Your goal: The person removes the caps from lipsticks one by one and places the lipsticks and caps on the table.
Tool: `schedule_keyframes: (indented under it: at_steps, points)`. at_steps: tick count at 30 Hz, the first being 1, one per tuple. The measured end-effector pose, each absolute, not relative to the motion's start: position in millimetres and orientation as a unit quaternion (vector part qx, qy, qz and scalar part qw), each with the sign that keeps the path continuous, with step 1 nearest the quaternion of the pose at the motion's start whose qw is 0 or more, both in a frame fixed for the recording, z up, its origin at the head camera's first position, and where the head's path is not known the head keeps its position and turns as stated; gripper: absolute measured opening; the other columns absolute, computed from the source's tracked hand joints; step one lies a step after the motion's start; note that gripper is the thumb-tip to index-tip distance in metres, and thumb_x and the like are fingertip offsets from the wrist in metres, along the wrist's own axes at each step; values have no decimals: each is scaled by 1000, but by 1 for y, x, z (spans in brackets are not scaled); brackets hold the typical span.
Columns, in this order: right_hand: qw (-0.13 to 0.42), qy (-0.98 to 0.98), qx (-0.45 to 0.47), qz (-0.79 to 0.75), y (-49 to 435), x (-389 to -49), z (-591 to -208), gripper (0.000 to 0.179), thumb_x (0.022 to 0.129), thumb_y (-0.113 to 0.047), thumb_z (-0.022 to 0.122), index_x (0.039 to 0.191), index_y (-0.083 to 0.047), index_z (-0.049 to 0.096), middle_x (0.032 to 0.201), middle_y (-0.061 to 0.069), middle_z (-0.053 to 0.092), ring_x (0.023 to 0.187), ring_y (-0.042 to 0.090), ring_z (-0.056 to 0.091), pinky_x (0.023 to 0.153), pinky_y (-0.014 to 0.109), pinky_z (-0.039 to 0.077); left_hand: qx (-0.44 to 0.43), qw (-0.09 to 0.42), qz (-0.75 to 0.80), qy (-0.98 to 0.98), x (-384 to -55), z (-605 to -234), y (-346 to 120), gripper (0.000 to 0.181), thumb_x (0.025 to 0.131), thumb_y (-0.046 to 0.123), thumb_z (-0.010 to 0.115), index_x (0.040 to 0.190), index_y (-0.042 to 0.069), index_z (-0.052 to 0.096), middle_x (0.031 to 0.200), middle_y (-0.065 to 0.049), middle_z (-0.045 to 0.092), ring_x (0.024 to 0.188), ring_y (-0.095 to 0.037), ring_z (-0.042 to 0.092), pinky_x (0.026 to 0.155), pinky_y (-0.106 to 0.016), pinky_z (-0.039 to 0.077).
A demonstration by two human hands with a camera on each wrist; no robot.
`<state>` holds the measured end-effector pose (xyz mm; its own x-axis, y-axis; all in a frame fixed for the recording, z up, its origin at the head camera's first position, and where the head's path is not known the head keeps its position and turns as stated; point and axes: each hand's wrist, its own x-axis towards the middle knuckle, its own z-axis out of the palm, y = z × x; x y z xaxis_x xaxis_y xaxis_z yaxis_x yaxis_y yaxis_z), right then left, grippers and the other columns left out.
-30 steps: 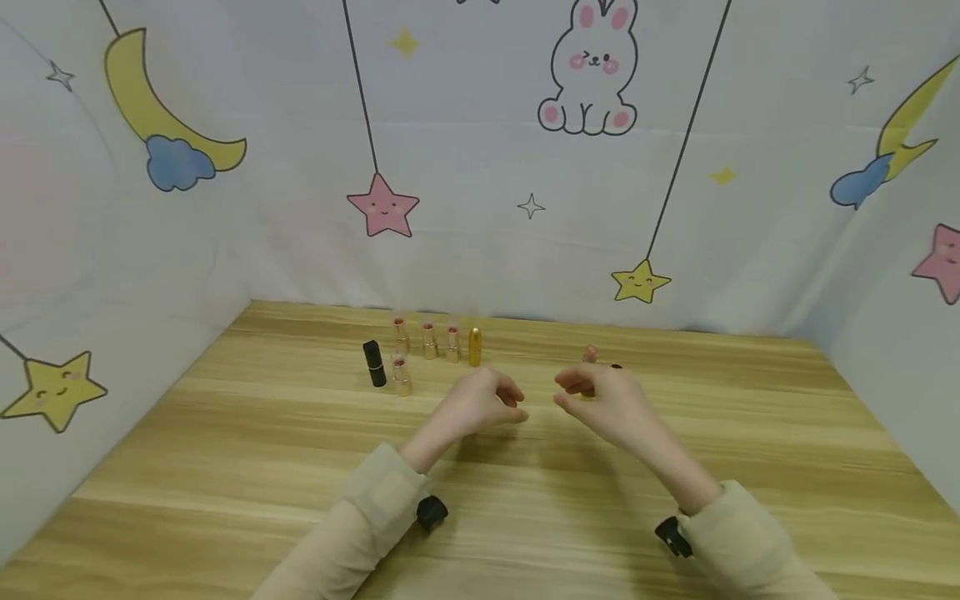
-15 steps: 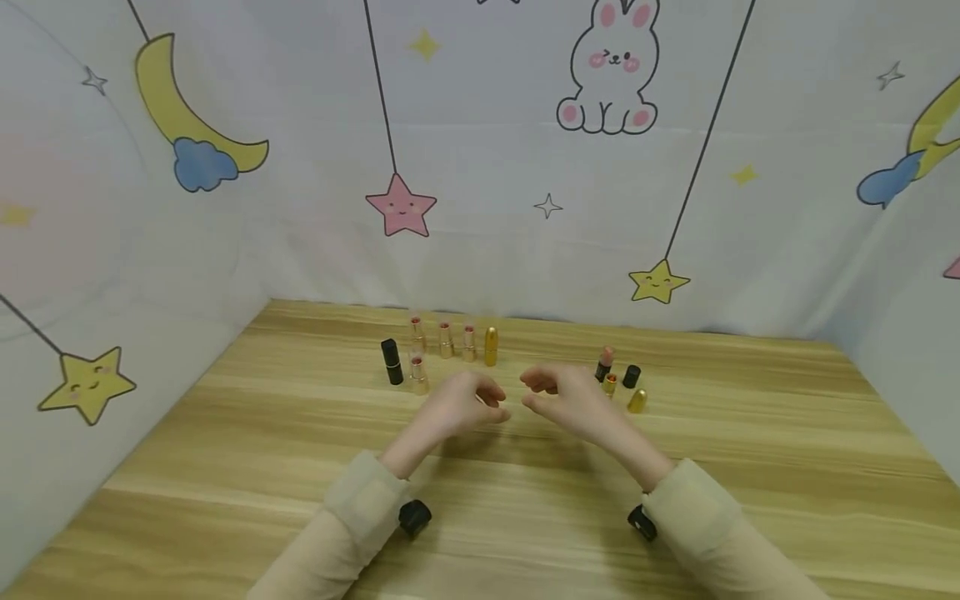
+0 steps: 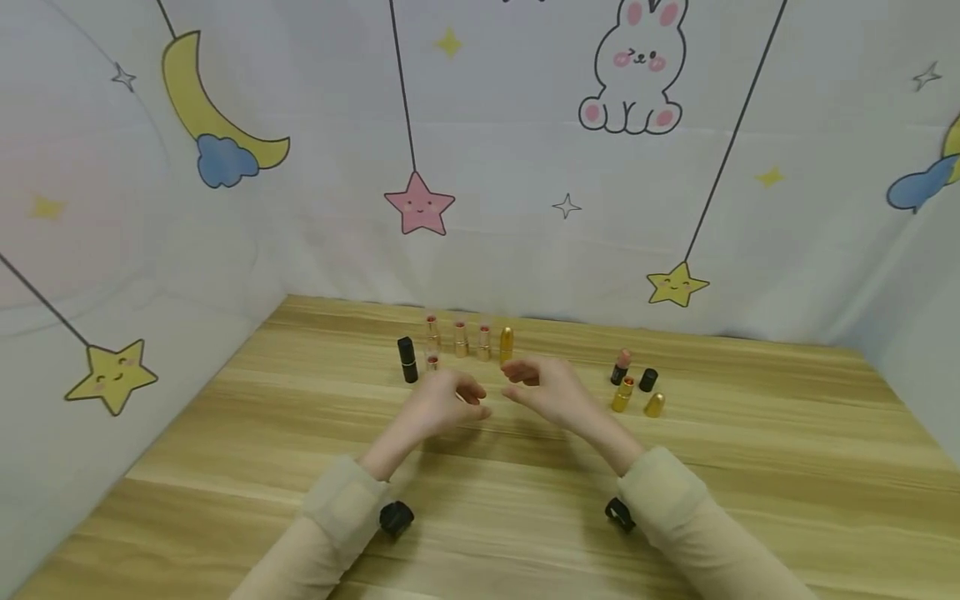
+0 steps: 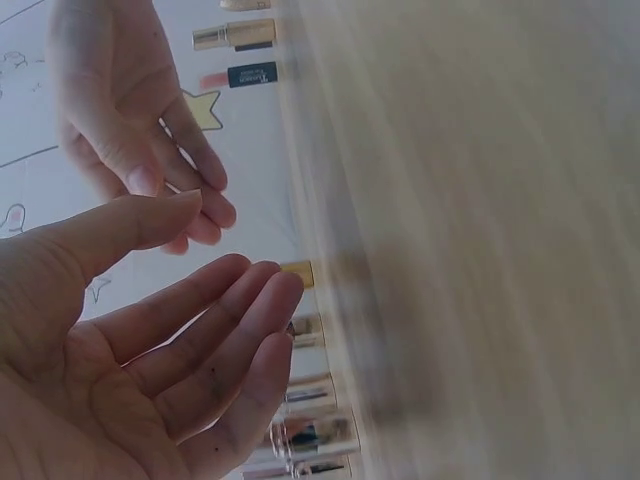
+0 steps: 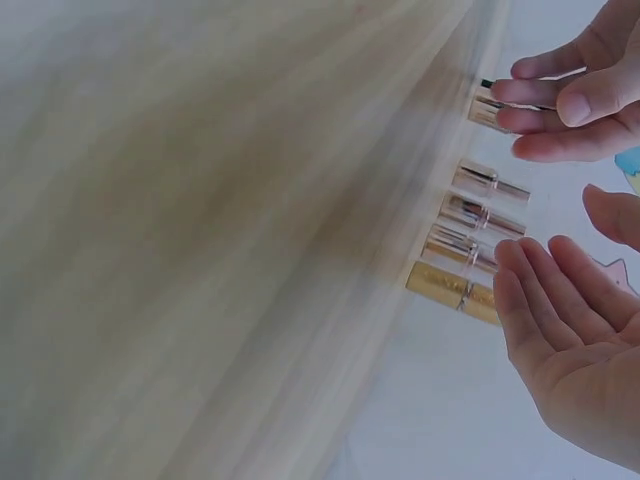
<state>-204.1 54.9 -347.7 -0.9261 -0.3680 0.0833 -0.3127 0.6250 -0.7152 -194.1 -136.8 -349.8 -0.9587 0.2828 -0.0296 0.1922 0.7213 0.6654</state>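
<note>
My left hand [image 3: 446, 404] and right hand [image 3: 555, 392] hover over the table, palms facing each other, fingers loosely bent and holding nothing. Only a small gap parts their fingertips. Behind them stand a gold bullet-shaped lipstick [image 3: 507, 342], several clear-capped lipsticks [image 3: 461, 340] and a black capped lipstick [image 3: 407, 360]. The left hand partly hides one clear-capped lipstick [image 3: 432, 363]. Further right are an uncapped pink lipstick [image 3: 620, 368] with a black base, its tip showing, an uncapped gold lipstick [image 3: 622, 397], a black cap [image 3: 648, 380] and a gold cap [image 3: 655, 406].
Everything stands on a wood-grain table [image 3: 510, 533]. A white curtain [image 3: 510, 250] printed with stars, moons and a rabbit hangs along the back and both sides. Each wrist carries a small black camera [image 3: 396, 518].
The head view has turned left. Both hands have shifted left over the table and drawn closer together, uncovering the right-hand lipsticks and caps. The left hand now covers part of a clear-capped lipstick.
</note>
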Motion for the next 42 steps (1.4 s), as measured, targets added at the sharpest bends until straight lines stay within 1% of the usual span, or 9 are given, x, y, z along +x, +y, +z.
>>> schedule_keyframes:
  at_steps: [8, 14, 17, 22, 26, 30, 33, 38, 42]
  points:
    - [38, 888, -195, -415, 35, -209, -351, 34, 91, -19, 66, 123, -7, 63, 120, 11, 67, 110, 26, 64, 95, 40, 51, 100, 74, 340, 932, -196, -342, -158, 28, 83, 22, 75, 106, 6, 72, 97, -5, 73, 87, -19, 67, 77, -35, 54]
    - [40, 883, -198, -425, 17, -213, -351, 34, 90, -16, 67, 122, -6, 63, 119, 13, 68, 108, 25, 64, 95, 39, 50, 78, 98, 329, 936, -198, -335, -174, 26, 86, 24, 71, 106, 7, 72, 104, -6, 72, 97, -22, 65, 82, -39, 53]
    - [43, 880, -195, -430, 10, -215, -351, 35, 89, -15, 68, 122, -6, 64, 117, 13, 68, 107, 25, 64, 94, 39, 50, 73, 96, 321, 939, -197, -331, -180, 23, 86, 22, 71, 102, 7, 74, 103, -7, 72, 94, -21, 65, 79, -37, 53]
    - [47, 881, -190, -432, 0, -219, -354, 34, 88, -15, 69, 120, -5, 64, 116, 12, 68, 105, 24, 64, 93, 38, 51, 40, 93, 314, 944, -200, -333, -189, 19, 85, 23, 71, 96, 8, 75, 96, -7, 73, 81, -18, 64, 71, -32, 51]
    - [50, 875, -189, -444, -5, -222, -355, 36, 89, -16, 68, 122, -5, 63, 119, 12, 67, 108, 25, 64, 94, 39, 50, 22, 91, 311, 946, -202, -336, -194, 25, 86, 25, 70, 102, 6, 73, 99, -9, 72, 79, -18, 65, 70, -33, 52]
    - [51, 870, -190, -452, -10, -225, -356, 38, 90, -17, 68, 125, -5, 61, 120, 12, 66, 110, 25, 63, 96, 39, 50, 28, 79, 313, 946, -203, -337, -197, 33, 86, 25, 70, 111, 4, 70, 107, -12, 71, 90, -22, 66, 78, -39, 53]
    - [48, 868, -192, -454, -14, -226, -356, 41, 90, -18, 68, 127, -5, 59, 121, 13, 66, 111, 25, 63, 97, 39, 49, 35, 74, 318, 945, -206, -339, -197, 38, 85, 25, 72, 115, 2, 68, 109, -13, 70, 96, -25, 65, 82, -39, 53]
    - [38, 867, -195, -457, -21, -229, -354, 44, 90, -20, 68, 130, -7, 57, 123, 10, 65, 113, 25, 62, 97, 39, 49, 36, 73, 324, 943, -211, -344, -198, 45, 84, 24, 73, 120, -1, 64, 107, -13, 70, 95, -25, 65, 81, -37, 53]
    - [38, 864, -199, -461, -26, -231, -352, 44, 90, -20, 67, 131, -6, 56, 124, 10, 64, 114, 26, 62, 97, 40, 49, 40, 66, 325, 943, -215, -350, -200, 45, 85, 21, 72, 122, -2, 62, 106, -15, 70, 95, -26, 66, 82, -38, 53]
